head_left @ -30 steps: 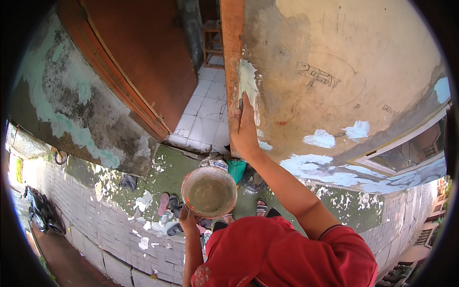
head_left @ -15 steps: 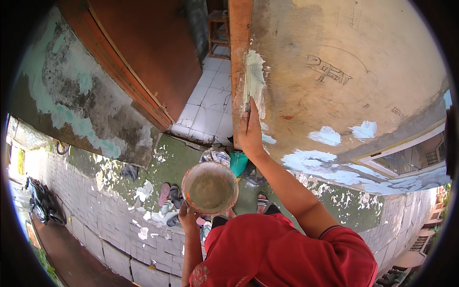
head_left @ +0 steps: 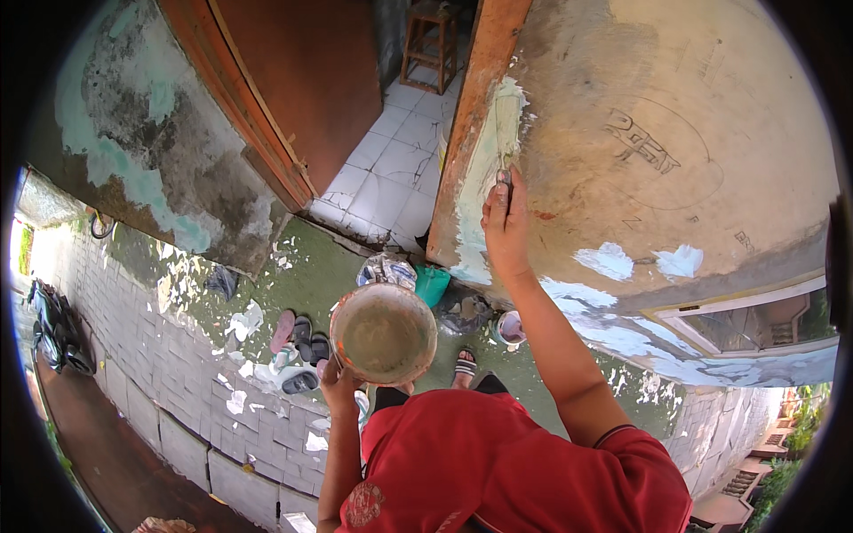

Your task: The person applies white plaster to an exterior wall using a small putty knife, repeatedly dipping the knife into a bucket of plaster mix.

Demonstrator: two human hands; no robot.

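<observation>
Gripping the tool [head_left: 504,178], right hand [head_left: 507,233] curled, press evenly along the left edge of the wall [head_left: 640,226]; hold the bowl [head_left: 359,303] level, left hand [head_left: 339,391] clasping its rim, as you work.

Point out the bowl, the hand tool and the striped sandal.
Bowl [head_left: 384,298], head view: on the inner wall, just below the far rim.
Hand tool [head_left: 505,177], head view: on the dark part that shows between the fingers [head_left: 519,185].
Striped sandal [head_left: 465,365], head view: on the strap across the foot.

Has bowl [head_left: 384,334] in left hand [head_left: 339,389], slippers [head_left: 303,330] on ground [head_left: 173,373] to its left, bags [head_left: 433,285] beyond it, doorway [head_left: 391,160] ahead, right hand [head_left: 506,235] before wall [head_left: 613,209] right of doorway.
</observation>
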